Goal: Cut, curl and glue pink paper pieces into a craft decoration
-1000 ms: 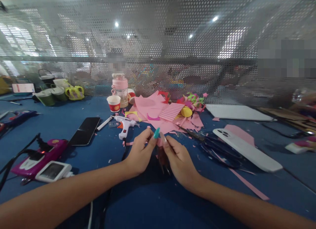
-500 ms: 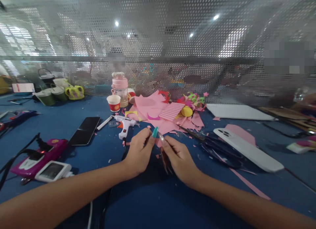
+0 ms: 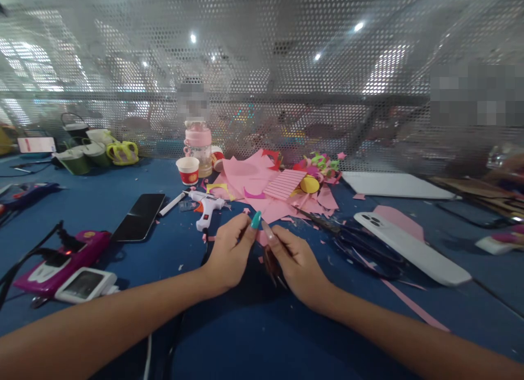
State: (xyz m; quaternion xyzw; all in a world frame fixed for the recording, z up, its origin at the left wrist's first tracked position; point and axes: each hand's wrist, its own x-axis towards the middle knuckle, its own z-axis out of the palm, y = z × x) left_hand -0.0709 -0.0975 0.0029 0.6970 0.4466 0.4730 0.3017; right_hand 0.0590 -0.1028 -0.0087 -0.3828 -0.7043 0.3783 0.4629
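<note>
Left hand [image 3: 229,251] & right hand [image 3: 301,262] meet over the mid of the blue table [image 3: 229,336], thumb tips nearly touching. Fingers of both are closed in a pinch on a small pink paper pc [image 3: 261,238], mostly hidden btwn them; exact shape n/a, can't tell.

Just far of the hands: pile of pink paper [image 3: 251,175] w/ a striped pc [image 3: 284,184], a yellow oval [image 3: 310,185] & bright scraps at its far right. White glue gun [image 3: 209,211] lies far-left of left hand, nozzle pointing left, w/ a white stick [image 3: 172,204] next to it. Red/white paper cup [image 3: 188,172] stands upright farther off, pink-lidded bottle [image 3: 199,145] right behind.

Left side: black phone [image 3: 139,217] flat; nearer, purple power strip [image 3: 65,260] w/ plugs in & a white gadget [image 3: 87,285] alongside. Far left: green cups [image 3: 76,160] & a yellow cup [image 3: 123,152].

Right side: dark-handled scissors [image 3: 366,248], blades toward the pile; white phone [image 3: 413,249] partly over a pink sheet [image 3: 403,223]; long pink strip [image 3: 415,303] nearer. Perforated screen [image 3: 262,52] along the far edge.
</note>
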